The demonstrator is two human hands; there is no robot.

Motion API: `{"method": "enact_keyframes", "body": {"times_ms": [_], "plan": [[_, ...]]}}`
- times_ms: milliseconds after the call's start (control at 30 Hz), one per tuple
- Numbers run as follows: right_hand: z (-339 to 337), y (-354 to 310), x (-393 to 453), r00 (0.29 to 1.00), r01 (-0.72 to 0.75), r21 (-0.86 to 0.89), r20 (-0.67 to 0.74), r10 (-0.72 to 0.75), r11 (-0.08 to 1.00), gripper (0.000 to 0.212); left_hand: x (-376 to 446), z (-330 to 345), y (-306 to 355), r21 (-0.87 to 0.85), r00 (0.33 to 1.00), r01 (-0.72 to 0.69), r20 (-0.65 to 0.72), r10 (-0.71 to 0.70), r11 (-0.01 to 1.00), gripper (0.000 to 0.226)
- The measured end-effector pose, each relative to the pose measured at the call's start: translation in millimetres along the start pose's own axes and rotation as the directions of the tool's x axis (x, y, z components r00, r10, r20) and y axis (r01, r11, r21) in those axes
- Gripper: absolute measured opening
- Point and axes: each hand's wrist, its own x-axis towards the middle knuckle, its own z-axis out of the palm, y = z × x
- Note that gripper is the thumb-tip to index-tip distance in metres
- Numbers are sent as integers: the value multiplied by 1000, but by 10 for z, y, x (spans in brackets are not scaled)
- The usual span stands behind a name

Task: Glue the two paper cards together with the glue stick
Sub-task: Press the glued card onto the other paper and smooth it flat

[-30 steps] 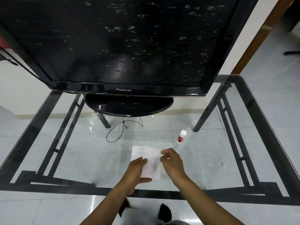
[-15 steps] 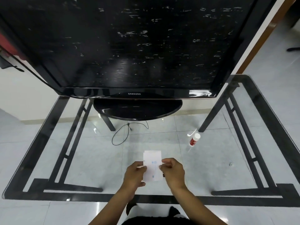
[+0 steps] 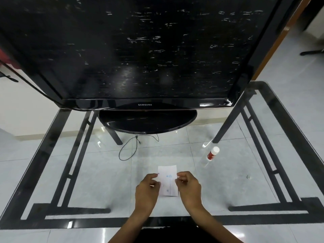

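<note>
Fingers of left hand point(image 3: 147, 187) and right hand point(image 3: 188, 185) pinch thin, floppy white paper cards point(image 3: 167, 179) by their side edges, lower centre of frame.

The room is evenly and softly lit, bright enough to read everything, with no hard shadows. The glass tabletop point(image 3: 273, 120) catches pale glare streaks near its front edge and a small bright glint beside the glue stick point(image 3: 213, 153). The dark television screen point(image 3: 140, 50) shows scattered white flecks and a dull sheen low at its centre. Wide-angle distortion bows the table frame and splays the screen's edges outward toward the corners. Both hands, left hand point(image 3: 148, 190) and right hand point(image 3: 189, 187), look slightly soft at the fingertips, and the paper cards point(image 3: 168, 181) between them are washed pale, their print faint
</note>
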Motion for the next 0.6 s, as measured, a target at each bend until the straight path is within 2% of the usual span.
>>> {"method": "enact_keyframes", "body": {"times_ms": [600], "plan": [[31,69,68,1000,17,-153,15,-15,988,19,23,84,-37,130,998,-8,57,1,992,29]]}}
